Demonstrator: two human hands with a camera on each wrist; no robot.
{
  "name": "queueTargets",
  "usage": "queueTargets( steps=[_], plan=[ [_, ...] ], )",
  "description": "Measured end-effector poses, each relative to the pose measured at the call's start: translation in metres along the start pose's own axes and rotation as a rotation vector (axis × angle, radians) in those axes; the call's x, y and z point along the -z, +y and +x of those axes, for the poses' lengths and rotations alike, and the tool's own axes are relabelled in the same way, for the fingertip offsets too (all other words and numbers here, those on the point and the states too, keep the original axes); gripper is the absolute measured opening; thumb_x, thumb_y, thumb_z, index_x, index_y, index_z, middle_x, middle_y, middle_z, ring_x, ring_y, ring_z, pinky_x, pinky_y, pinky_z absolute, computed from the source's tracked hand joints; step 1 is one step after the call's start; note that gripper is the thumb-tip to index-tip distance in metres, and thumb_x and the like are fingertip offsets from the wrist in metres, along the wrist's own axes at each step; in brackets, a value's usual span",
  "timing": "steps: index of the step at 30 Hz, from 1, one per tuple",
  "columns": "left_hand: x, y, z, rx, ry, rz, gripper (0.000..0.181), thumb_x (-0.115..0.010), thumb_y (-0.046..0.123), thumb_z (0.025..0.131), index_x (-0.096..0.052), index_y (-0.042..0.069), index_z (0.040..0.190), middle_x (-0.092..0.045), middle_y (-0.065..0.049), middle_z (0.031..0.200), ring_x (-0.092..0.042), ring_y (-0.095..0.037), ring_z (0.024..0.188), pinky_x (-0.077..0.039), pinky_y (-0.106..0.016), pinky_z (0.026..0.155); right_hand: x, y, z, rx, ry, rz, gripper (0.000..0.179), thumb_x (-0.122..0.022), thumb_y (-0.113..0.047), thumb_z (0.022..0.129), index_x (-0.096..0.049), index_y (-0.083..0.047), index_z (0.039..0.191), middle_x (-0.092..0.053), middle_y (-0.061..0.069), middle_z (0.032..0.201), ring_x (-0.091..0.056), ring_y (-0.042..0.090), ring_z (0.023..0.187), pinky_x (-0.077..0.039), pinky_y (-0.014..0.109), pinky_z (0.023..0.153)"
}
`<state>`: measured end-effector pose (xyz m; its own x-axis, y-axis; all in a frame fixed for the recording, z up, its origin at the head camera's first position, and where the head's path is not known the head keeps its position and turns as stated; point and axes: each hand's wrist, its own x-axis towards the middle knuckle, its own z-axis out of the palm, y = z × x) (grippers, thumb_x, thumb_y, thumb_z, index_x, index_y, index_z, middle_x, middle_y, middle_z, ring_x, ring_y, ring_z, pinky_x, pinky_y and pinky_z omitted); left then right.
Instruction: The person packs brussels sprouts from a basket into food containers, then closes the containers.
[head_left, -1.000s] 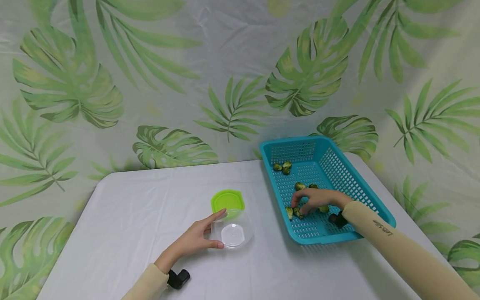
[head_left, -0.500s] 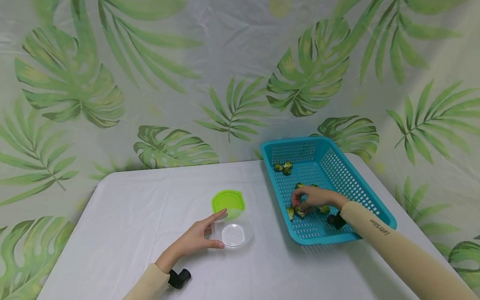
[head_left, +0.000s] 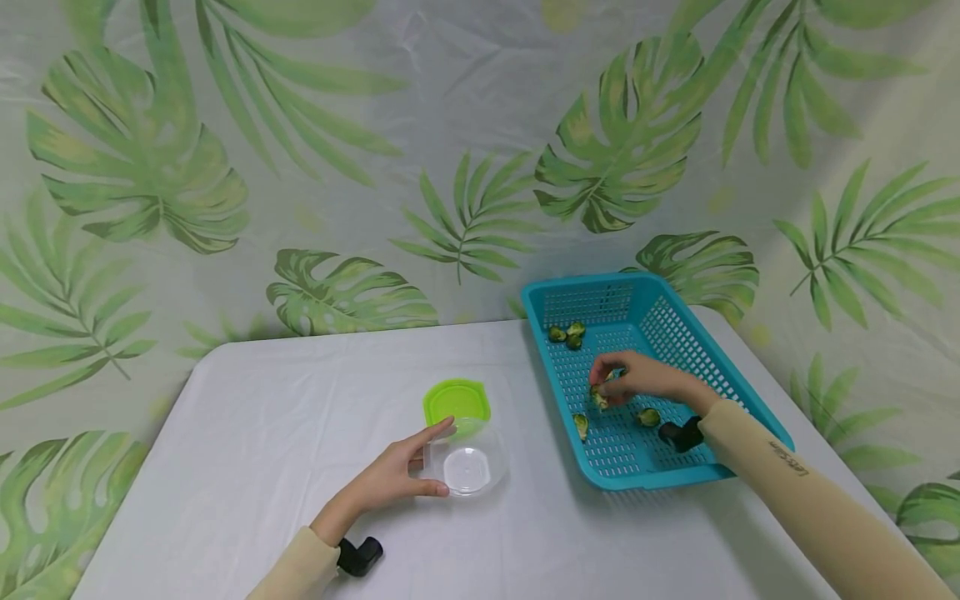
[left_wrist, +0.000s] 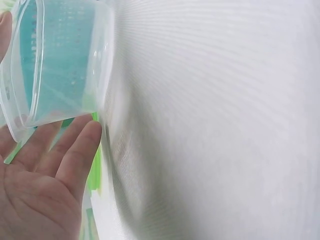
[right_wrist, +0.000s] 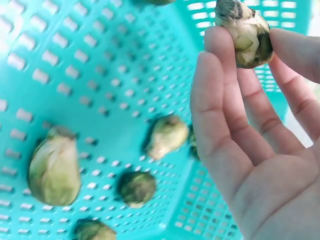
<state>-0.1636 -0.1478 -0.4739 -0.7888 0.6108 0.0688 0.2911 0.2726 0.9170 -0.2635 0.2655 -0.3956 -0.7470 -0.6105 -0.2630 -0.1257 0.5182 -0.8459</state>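
Over the turquoise basket (head_left: 660, 479), my right hand (head_left: 633, 379) pinches a Brussels sprout (right_wrist: 250, 42) between thumb and fingertips, off the basket floor. The right wrist view shows its pale stem end and darkened leaves. My left hand (head_left: 386, 477) holds a small clear plastic container (head_left: 487, 467) by its left side, thumb in front and index finger behind. In the left wrist view the container's wall (left_wrist: 65, 65) stands between the thumb and the other fingers. Inside it, the head view shows only its bare bottom.
A bright green lid (head_left: 452, 400) lies on the white tablecloth (head_left: 247, 433) just behind the container. Several more sprouts lie in the basket, including one (head_left: 648, 417) near the right wrist and a group (head_left: 573, 340) at the far left corner. A leaf-patterned curtain (head_left: 465, 125) hangs behind the table.
My right hand has closed on a sprout near the basket's left side and lifted it, moving slightly back and right. The left hand and the container have stayed put.
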Motion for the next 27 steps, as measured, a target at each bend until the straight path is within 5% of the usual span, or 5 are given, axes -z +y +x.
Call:
queueTargets(
  steps=[10,27],
  plan=[
    [-0.001,0.000,0.000,0.005,0.023,-0.010,0.089,-0.080,0.015,0.079,-0.029,0.009,0.151,-0.039,-0.013,0.147,-0.041,-0.035,0.130,-0.045,-0.038,0.097,-0.002,-0.027,-0.007,0.082,0.040,0.044,0.020,-0.055,-0.012,0.098,-0.055,0.004,0.110,-0.056,0.019,0.097,-0.060,0.029,0.075,-0.054,0.043,0.068],
    [-0.001,-0.002,0.002,0.024,0.012,-0.049,0.088,-0.080,0.016,0.079,-0.029,0.010,0.151,-0.038,-0.013,0.148,-0.037,-0.036,0.132,-0.046,-0.035,0.096,-0.032,-0.076,-0.003,0.127,0.019,0.075,0.020,-0.057,-0.012,0.097,-0.055,0.003,0.109,-0.057,0.019,0.098,-0.062,0.033,0.081,-0.055,0.042,0.074]
  ],
)
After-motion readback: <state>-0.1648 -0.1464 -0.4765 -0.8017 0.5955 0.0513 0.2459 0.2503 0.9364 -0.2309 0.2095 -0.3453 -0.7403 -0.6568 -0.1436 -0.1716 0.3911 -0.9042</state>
